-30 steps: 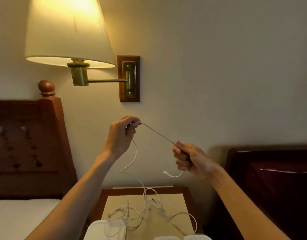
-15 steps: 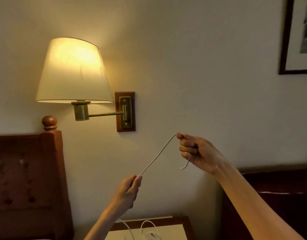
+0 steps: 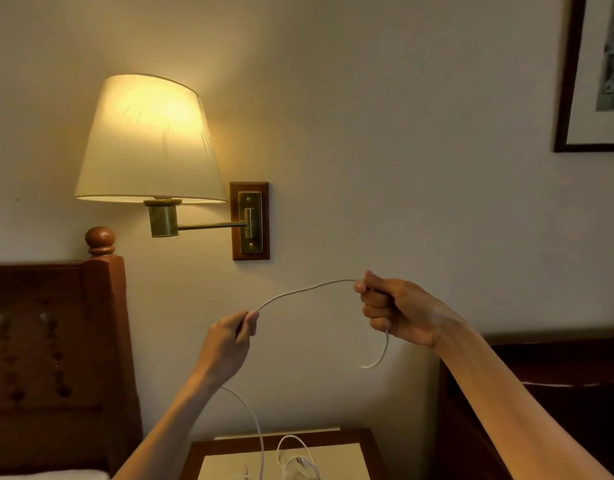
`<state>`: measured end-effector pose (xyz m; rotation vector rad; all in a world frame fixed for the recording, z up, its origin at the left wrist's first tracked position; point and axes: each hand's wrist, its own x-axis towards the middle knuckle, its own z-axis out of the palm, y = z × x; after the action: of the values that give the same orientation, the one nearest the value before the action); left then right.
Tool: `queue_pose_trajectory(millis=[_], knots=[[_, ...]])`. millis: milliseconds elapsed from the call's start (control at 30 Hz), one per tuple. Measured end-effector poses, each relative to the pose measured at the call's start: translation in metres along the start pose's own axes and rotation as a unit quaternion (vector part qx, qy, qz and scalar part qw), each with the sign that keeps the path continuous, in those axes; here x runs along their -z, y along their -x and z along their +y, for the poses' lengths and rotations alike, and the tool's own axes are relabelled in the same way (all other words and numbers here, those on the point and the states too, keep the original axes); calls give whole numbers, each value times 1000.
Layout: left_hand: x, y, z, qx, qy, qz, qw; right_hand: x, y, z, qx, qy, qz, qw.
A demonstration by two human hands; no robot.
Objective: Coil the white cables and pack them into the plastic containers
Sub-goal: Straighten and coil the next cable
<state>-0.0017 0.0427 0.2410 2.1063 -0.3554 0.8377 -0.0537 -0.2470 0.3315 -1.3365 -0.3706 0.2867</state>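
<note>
Up in front of the cream wall, right below the glowing wall lamp with the pale fabric shade (image 3: pixel 147 140), a person is holding a thin white flexible cable (image 3: pixel 305 289) stretched in a shallow arc between both hands. The right hand (image 3: pixel 399 311) is curling into a loose fist around the cable near its end, with a short tail dangling out the bottom and hooking to the left. The left hand (image 3: pixel 229 336) is pinching the same cable between thumb and fingertips, lower and to the left, and from under that hand the rest is dropping down to the wooden bedside table with the beige top (image 3: pixel 361 436), where more white loops are lying in a messy pile. No plastic containers are showing at this angle, so packing looks like it's not started. Judging by the sag, this stuff is light and floppy with a bit of springiness, so it'll probably want to uncoil itself. Gripping close to the end and feeding even loops into the fist seems like the way to go.
</note>
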Motion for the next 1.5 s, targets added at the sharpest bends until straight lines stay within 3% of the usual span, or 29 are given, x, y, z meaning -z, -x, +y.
queue_pose_trajectory(millis=[200,267,367,500,567,667,933,1067,1267,1367,1433,1500], knots=[[4,25,-33,-76,-10,-80,994,6,0,0,58,-107,34,992],[6,35,-28,-102,-73,-126,984,5,0,1,73,-79,57,993],[6,36,18,-194,-156,-226,942,-10,-8,10,122,19,85,989],[5,29,89,-292,-120,-320,893,-38,-16,30,151,118,75,979],[8,24,110,-309,-73,-306,898,-42,-15,36,142,167,58,974],[14,12,121,-342,-26,-219,913,-43,-8,39,131,211,20,969],[10,-13,106,-315,-17,-28,949,-40,1,40,55,3,-92,994],[2,-14,99,-283,51,-33,957,-34,-4,30,26,-141,-166,976],[-11,5,37,-136,177,-66,973,-12,2,-8,12,-270,-249,930],[-16,15,-2,-91,123,-65,986,3,10,-26,40,-266,-204,941],[-13,19,-11,-91,53,-60,993,3,14,-34,69,-227,-126,963],[-5,18,9,-125,-21,-129,984,-3,12,-34,99,-162,-30,981]])
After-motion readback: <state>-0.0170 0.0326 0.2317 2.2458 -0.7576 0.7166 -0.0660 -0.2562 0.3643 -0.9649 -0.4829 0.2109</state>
